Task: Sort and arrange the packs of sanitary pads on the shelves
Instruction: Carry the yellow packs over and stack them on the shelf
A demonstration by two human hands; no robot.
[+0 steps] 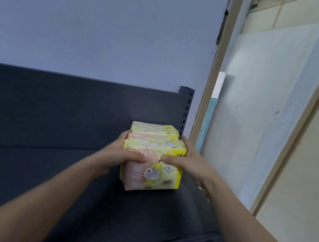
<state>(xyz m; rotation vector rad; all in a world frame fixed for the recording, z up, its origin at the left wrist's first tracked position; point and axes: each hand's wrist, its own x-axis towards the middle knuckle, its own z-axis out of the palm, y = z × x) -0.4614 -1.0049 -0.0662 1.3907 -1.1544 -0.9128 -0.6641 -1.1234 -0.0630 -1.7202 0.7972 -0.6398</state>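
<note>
Dark shelf (pixel 48 166) at its right end bears a row of yellow packs (pixel 154 155), squeezed between left hand (pixel 123 152) and right hand (pixel 186 161), thumbs curled over the near pack, which might topple forward if released unevenly.

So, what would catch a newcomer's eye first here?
The bright yellow and pink packs of sanitary pads, the front one showing a cartoon figure, stand near the right end of the dark shelf. The left hand and right hand grip them from either side. Behind rises a plain pale wall.
</note>
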